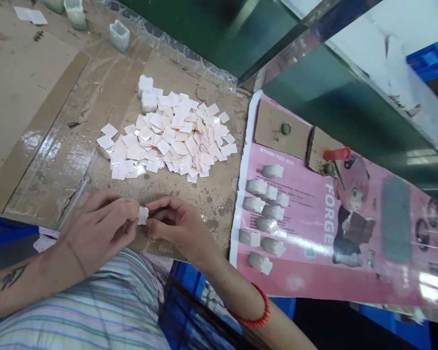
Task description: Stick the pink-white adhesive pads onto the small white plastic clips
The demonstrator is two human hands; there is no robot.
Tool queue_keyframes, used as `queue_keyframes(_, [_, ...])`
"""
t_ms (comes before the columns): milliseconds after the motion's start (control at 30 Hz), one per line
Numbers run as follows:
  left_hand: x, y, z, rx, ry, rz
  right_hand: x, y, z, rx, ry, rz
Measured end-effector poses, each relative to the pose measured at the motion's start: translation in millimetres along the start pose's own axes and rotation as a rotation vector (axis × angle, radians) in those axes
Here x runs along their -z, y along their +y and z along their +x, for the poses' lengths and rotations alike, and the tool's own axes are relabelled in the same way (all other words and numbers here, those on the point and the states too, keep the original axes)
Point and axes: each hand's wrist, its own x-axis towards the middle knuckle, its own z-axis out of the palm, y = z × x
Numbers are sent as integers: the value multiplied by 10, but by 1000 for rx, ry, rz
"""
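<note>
My left hand [102, 221] and my right hand [177, 223] meet near the front edge of the cardboard-covered table. A small white block with a notched outline [143, 215] is pinched between the fingertips of both; its far side is hidden by the fingers. Just beyond lies a loose heap of small white square pieces [182, 131], some with a glossy film. Two pale blocks with white tops [148, 102] stand at the heap's far left. To the right, several similar whitish-green blocks [266, 224] rest on a pink printed sheet.
Two cardboard pieces [282, 129] lie on the sheet, with a green bottle-cap-like disc [286, 129] and a red-handled tool [336, 154]. Hollow pale green cups [119, 36] stand at the back left. A green panel with a metal post [306, 41] borders the table's far side.
</note>
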Motion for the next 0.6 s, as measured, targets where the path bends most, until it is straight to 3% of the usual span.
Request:
queue_keyframes(267, [-18,-8,-14,-1,-3,6,-26,-29,5,8,14,-29])
queue_keyframes(400, [0,10,-14,14,-61,-38,-31,-25,3,7,13,-26])
queue_keyframes(500, [10,8,-10,-24,-63,-22,-45,31,-24,75,45,-38])
queue_keyframes(600, [20,-4,-6,-90,-64,35,-67,95,-76,243,120,-137])
